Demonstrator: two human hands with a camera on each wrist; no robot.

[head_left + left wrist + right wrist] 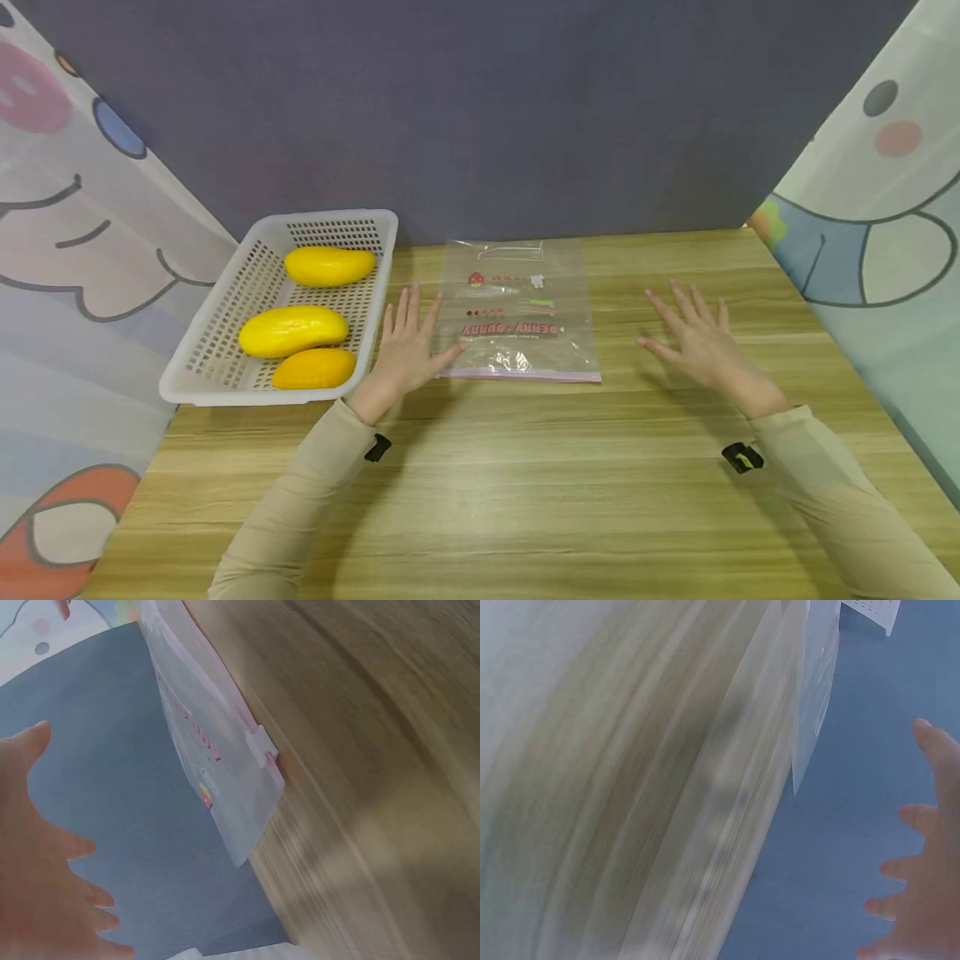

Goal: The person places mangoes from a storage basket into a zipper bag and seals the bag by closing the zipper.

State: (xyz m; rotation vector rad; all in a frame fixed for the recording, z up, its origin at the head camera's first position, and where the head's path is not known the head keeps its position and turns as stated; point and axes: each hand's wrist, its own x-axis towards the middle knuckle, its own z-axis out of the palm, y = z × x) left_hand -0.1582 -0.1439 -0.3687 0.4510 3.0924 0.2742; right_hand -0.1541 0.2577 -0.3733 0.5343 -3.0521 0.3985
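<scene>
Bag [520, 312] lies flat in the frame's middle between the left hand [406, 354] and right hand [707, 350], fingers [413, 308] spread, so soft touches probably work best.

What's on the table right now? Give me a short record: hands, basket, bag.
left hand: fingers spread, holding nothing, mostly between white basket and clear bag in the head view
right hand: fingers spread, holding nothing, right of the bag
basket: perforated, on the table, left of the bag
basket contents: three yellow mangoes
bag: printed, lying flat, pink strip along its near edge
slider: white, on the strip
bag seal: cannot tell whether open or closed
</scene>
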